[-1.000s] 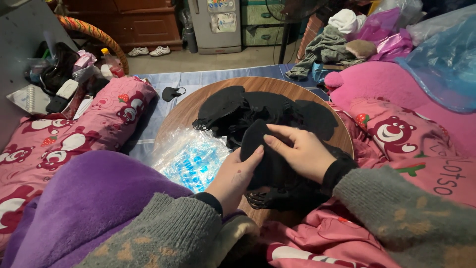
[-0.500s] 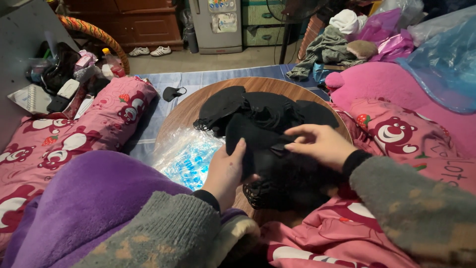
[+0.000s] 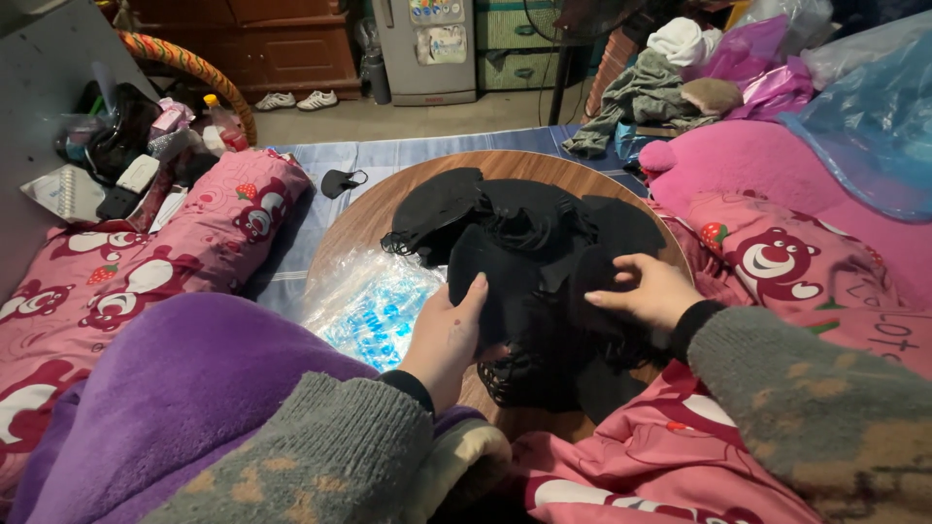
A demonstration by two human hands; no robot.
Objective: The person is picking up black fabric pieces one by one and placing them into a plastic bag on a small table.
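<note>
A heap of black fabric face masks (image 3: 529, 243) covers the middle of a round wooden table (image 3: 374, 218). My left hand (image 3: 449, 335) grips one black mask from the near side of the heap, fingers flat against it. My right hand (image 3: 649, 289) pinches the edge of another black mask piece (image 3: 594, 277) on the heap's right side. Both hands sit at the front of the pile, close together. Grey knitted sleeves cover both my arms.
A clear plastic bag with blue print (image 3: 374, 306) lies on the table's left part. A single black mask (image 3: 342, 181) lies on the blue mat beyond. Pink bear-print bedding (image 3: 165, 262) flanks both sides, a purple blanket (image 3: 175, 388) covers my lap, and clutter (image 3: 126, 160) fills the far left.
My hands have drawn apart: the right one moved rightwards with a mask piece, the left one slid up onto a mask at the heap's near side.
</note>
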